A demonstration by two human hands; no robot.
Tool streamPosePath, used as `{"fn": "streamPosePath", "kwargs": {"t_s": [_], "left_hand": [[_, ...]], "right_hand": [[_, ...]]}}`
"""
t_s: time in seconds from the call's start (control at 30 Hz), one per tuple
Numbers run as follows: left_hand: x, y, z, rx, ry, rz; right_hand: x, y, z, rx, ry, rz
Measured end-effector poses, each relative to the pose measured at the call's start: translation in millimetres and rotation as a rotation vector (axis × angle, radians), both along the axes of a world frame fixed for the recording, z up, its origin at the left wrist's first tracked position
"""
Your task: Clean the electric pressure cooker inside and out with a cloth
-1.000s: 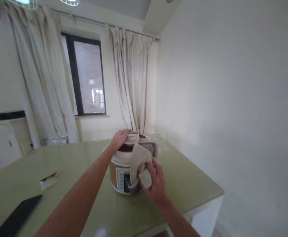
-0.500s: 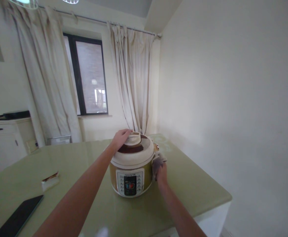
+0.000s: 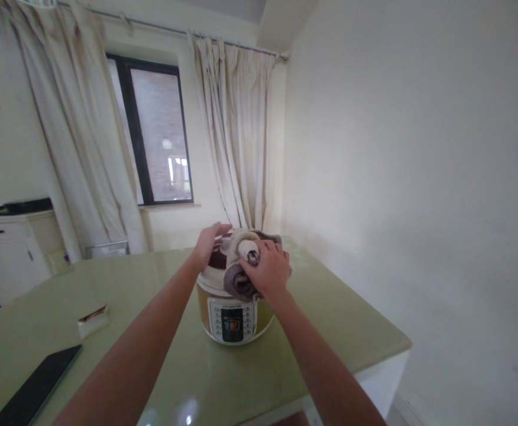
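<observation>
- Right hand (image 3: 266,272) grips a bunched cloth (image 3: 240,278) on the cooker (image 3: 233,307) lid at frame centre, hiding it.
- Left hand (image 3: 209,244) lies open on the lid's far side.
- Bench (image 3: 330,331) edge lies right of the cooker; bare surface around.

Room evenly lit, soft and slightly hazy, low contrast. Window (image 3: 159,133) dim, not main source; light probably from overhead. Bright glare spot on glossy counter (image 3: 188,409) near front edge, faint sheen across top. Shadows weak. Wide-angle bending: curtains (image 3: 236,136) and walls bow toward frame edges, corners vignetted. Forearms near lens soft, slightly blurred.
</observation>
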State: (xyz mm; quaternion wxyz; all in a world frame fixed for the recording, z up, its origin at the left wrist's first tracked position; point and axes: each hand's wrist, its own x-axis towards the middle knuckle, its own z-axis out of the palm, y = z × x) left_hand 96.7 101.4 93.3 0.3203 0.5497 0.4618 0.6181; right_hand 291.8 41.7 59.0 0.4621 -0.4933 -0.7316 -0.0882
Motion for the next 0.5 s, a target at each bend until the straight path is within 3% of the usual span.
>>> {"fn": "streamPosePath", "kwargs": {"t_s": [0.07, 0.17, 0.33, 0.4, 0.5], "left_hand": [[-4.2, 3.0, -1.4, 0.019, -0.104, 0.008], [-9.7, 7.3, -1.1, 0.044, -0.158, 0.062], [-3.2, -14.7, 3.1, 0.266, 0.195, 0.312], [7.4, -33.3, 3.7, 0.349, 0.324, 0.267], [26.5, -57.3, 1.9, 0.318, 0.556, 0.113]], "right_hand": [[-10.1, -1.9, 13.0, 0.014, -0.149, 0.087], [-22.8, -8.0, 17.0, 0.059, -0.329, 0.293], [-18.7, 17.4, 38.7, -0.1, -0.355, 0.525], [-12.4, 35.9, 55.5, -0.211, -0.311, 0.713], [-0.6, 61.4, 81.2, -0.499, -0.307, 1.068]]}}
